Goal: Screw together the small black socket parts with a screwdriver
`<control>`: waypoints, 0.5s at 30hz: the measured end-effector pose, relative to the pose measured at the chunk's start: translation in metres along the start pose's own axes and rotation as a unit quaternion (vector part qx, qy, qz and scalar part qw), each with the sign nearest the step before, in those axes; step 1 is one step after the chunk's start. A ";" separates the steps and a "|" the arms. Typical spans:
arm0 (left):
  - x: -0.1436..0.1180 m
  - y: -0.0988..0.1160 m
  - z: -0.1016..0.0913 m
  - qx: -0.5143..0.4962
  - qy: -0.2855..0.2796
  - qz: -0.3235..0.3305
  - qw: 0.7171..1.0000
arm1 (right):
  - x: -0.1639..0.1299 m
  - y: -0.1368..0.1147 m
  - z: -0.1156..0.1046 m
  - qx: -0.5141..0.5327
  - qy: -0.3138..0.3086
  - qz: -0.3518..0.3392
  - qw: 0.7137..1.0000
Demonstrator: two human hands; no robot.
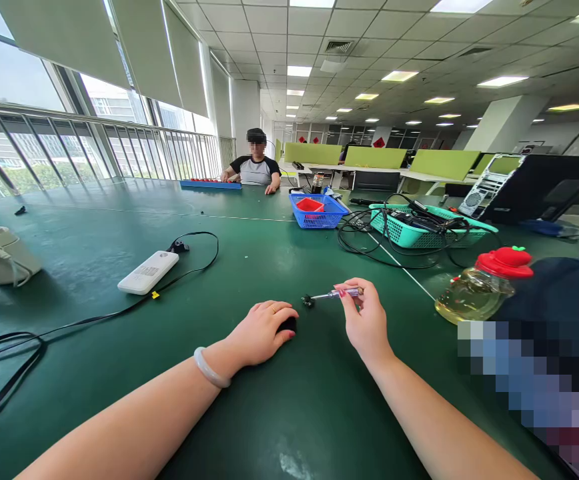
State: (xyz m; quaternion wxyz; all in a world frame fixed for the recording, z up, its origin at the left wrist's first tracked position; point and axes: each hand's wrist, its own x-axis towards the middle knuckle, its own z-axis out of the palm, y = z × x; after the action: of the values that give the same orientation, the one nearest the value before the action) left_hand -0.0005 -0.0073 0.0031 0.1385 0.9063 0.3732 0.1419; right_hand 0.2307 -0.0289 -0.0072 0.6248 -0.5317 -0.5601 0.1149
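My left hand (259, 331), with a pale bangle on the wrist, rests on the green tabletop. Its fingers and thumb curl around a small black object (287, 325), mostly hidden under the hand, whose kind I cannot make out. In my right hand (367, 320) is a slim screwdriver (352, 292) with a clear purplish handle, pinched between thumb and fingers. The shaft points left, and its tip meets a small dark cluster (308, 301) of what look like tiny screws, just beyond my left fingertips.
A white power bank (148, 272) and black cable lie left. Beyond are a blue basket (319, 212) and a teal basket (404, 227) with tangled cords. A red-lidded bottle (474, 293) stands right. Across the table sits a person (257, 170) beside a blue tray (210, 185).
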 end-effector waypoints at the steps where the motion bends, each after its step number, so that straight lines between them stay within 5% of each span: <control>1: 0.001 -0.001 0.001 0.008 0.014 -0.022 1.000 | 0.000 0.000 0.000 0.002 -0.004 0.003 1.000; 6: 0.001 -0.005 0.002 0.021 0.064 -0.105 0.992 | -0.004 -0.006 0.002 0.032 -0.056 0.017 0.998; 15: -0.002 -0.002 0.001 -0.020 0.030 -0.039 0.999 | -0.004 -0.013 -0.001 0.119 -0.033 0.017 0.992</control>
State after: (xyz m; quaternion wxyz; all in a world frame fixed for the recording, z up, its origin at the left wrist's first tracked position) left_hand -0.0026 -0.0075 0.0014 0.1504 0.8836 0.4093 0.1708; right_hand 0.2240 -0.0376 0.0010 0.6630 -0.4589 -0.5532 0.2094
